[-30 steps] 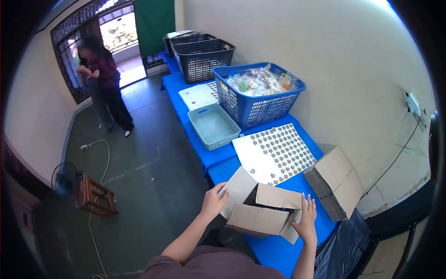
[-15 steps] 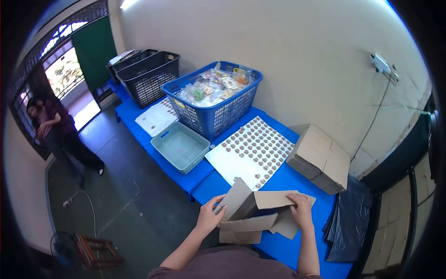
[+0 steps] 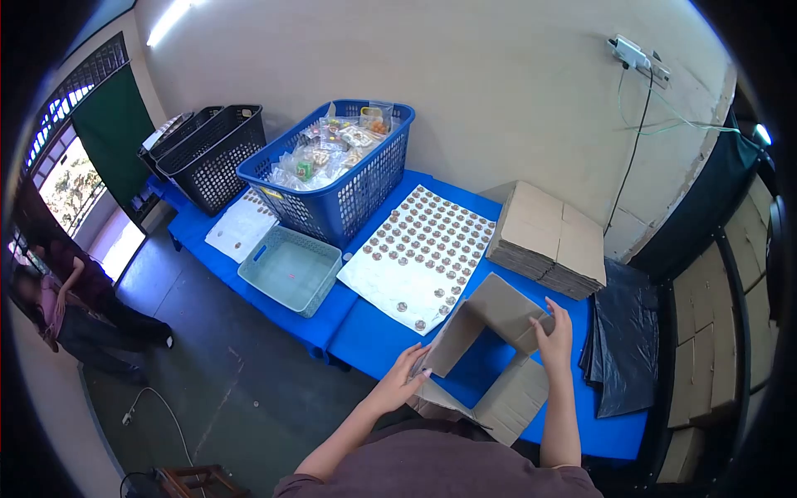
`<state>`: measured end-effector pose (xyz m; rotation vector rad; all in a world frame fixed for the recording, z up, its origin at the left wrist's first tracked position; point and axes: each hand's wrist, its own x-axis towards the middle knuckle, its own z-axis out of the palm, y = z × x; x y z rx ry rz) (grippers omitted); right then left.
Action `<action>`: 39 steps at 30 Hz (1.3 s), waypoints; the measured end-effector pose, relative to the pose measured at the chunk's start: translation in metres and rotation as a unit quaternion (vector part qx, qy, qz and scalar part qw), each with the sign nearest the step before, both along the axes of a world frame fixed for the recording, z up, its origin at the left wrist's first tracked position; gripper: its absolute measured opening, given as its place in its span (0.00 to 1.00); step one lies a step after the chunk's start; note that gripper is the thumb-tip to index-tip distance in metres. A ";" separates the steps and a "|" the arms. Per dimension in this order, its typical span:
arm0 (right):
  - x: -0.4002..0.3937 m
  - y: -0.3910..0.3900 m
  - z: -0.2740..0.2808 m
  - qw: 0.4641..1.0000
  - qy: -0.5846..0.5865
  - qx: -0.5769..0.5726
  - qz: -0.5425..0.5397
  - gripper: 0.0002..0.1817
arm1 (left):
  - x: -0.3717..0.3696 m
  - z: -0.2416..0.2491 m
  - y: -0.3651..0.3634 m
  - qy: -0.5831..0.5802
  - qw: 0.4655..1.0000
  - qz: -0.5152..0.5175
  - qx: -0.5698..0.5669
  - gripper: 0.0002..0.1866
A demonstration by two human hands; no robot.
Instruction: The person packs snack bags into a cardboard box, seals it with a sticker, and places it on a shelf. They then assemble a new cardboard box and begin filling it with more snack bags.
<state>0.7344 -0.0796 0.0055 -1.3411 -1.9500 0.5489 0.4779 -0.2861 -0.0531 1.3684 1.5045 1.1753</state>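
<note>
A brown cardboard box (image 3: pixel 506 311) stands squared up at the front of the blue table, and blue cloth shows through its open bottom. My left hand (image 3: pixel 402 383) grips its left wall, fingers along the outside. At the far right corner, my right hand (image 3: pixel 554 336) pinches the upper edge between thumb and fingers. One flap (image 3: pixel 513 400) spreads outward on the near right side. Just beyond the box lies a white sheet (image 3: pixel 378 278) bearing rows of small round brown pieces.
Flattened cardboard boxes (image 3: pixel 552 236) are stacked at the back right, beside black plastic bags (image 3: pixel 627 340). A green tray (image 3: pixel 290 274), a blue basket (image 3: pixel 332 203) of packets and black baskets (image 3: pixel 212 162) stand leftward. Two people (image 3: pixel 75 299) are near the doorway.
The folded cardboard has been opened out into a square box shape. My right hand has shifted to its far corner, and the camera view has turned right.
</note>
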 end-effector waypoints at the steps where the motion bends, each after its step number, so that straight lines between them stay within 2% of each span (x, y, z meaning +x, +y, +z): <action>1: -0.004 -0.004 0.000 0.992 -0.087 0.094 -0.013 0.34 | 0.000 -0.004 0.000 0.001 1.000 -0.001 0.000 0.29; 2: -0.006 -0.008 -0.001 0.992 -0.086 0.094 -0.016 0.34 | 0.001 -0.005 0.001 -0.023 1.000 -0.017 -0.013 0.33; 3: -0.009 -0.011 -0.002 0.991 -0.108 0.082 -0.013 0.40 | 0.001 -0.006 0.003 -0.048 0.998 -0.032 -0.026 0.37; 4: -0.009 -0.013 -0.004 0.989 -0.130 0.070 -0.010 0.45 | -0.001 -0.010 0.007 -0.047 0.998 -0.033 -0.027 0.37; 5: -0.008 -0.012 -0.008 0.985 -0.159 0.068 -0.005 0.51 | -0.004 -0.015 0.011 -0.104 0.991 -0.070 -0.037 0.40; 6: -0.006 -0.011 -0.012 0.985 -0.158 0.068 -0.005 0.51 | -0.006 -0.018 0.015 -0.161 0.980 -0.106 -0.046 0.43; 8: -0.001 -0.009 -0.018 0.986 -0.164 0.028 0.003 0.56 | -0.008 -0.021 0.024 -0.204 0.970 -0.109 -0.069 0.43; 10: 0.004 -0.014 -0.016 0.983 -0.180 0.023 -0.015 0.59 | -0.015 -0.024 0.032 -0.127 0.974 -0.139 -0.127 0.41; 11: 0.008 -0.015 -0.012 0.980 -0.195 0.020 -0.037 0.61 | -0.020 -0.033 0.039 -0.155 0.967 -0.135 -0.151 0.36; 12: 0.012 -0.016 -0.008 0.980 -0.193 0.028 -0.037 0.61 | -0.018 -0.039 0.047 -0.153 0.969 -0.135 -0.143 0.36; 14: 0.025 -0.024 -0.004 0.972 -0.225 -0.050 -0.053 0.64 | -0.009 -0.050 0.059 -0.197 0.974 0.039 -0.107 0.43; 15: 0.034 -0.028 -0.006 0.967 -0.241 -0.039 -0.067 0.63 | -0.009 -0.051 0.066 -0.186 0.973 0.058 -0.124 0.56; 16: 0.043 -0.032 -0.006 0.968 -0.238 -0.031 -0.067 0.63 | -0.008 -0.051 0.073 -0.184 0.974 0.058 -0.115 0.56; 18: 0.063 -0.040 -0.010 0.990 -0.019 -0.136 -0.040 0.59 | 0.001 -0.047 0.082 -0.137 0.980 -0.040 -0.142 0.55; 20: 0.088 -0.045 -0.033 0.968 0.002 -0.244 -0.066 0.52 | 0.014 -0.056 0.086 -0.118 0.981 -0.059 -0.145 0.53; 22: 0.120 -0.053 -0.100 0.945 0.191 -0.265 -0.022 0.41 | 0.025 -0.045 0.087 -0.078 0.984 -0.063 -0.150 0.52; 23: 0.120 -0.057 -0.097 0.944 0.200 -0.259 -0.030 0.41 | 0.027 -0.053 0.089 -0.070 0.984 -0.074 -0.147 0.52; 25: 0.111 -0.078 -0.068 0.805 0.377 -0.452 -0.079 0.32 | 0.030 -0.072 0.095 -0.112 0.978 -0.054 -0.167 0.49; 26: 0.108 -0.084 -0.078 0.837 0.322 -0.438 -0.064 0.24 | 0.033 -0.079 0.108 -0.114 0.977 -0.067 -0.168 0.49; 28: 0.109 -0.078 -0.095 0.892 0.228 -0.390 -0.014 0.16 | 0.032 -0.087 0.124 -0.140 0.972 -0.031 -0.186 0.45; 29: 0.107 -0.079 -0.091 0.891 0.228 -0.391 -0.020 0.16 | 0.035 -0.062 0.129 -0.182 0.966 -0.023 -0.184 0.43; 31: 0.095 -0.071 -0.076 0.907 0.253 -0.336 0.019 0.14 | 0.031 -0.039 0.139 -0.148 0.977 -0.039 -0.148 0.42; 33: 0.093 -0.056 -0.057 0.906 0.299 -0.300 -0.014 0.14 | 0.023 -0.012 0.151 -0.114 0.986 -0.052 -0.107 0.40; 35: 0.091 -0.040 -0.023 0.888 0.385 -0.247 -0.051 0.16 | 0.016 0.019 0.155 -0.223 0.969 -0.053 -0.097 0.39; 37: 0.092 -0.024 0.017 0.869 0.444 -0.213 -0.052 0.17 | 0.013 0.049 0.156 -0.235 0.965 -0.093 -0.073 0.39; 39: 0.102 -0.018 0.038 0.866 0.456 -0.199 -0.046 0.18 | 0.008 0.055 0.154 -0.252 0.956 -0.153 -0.011 0.41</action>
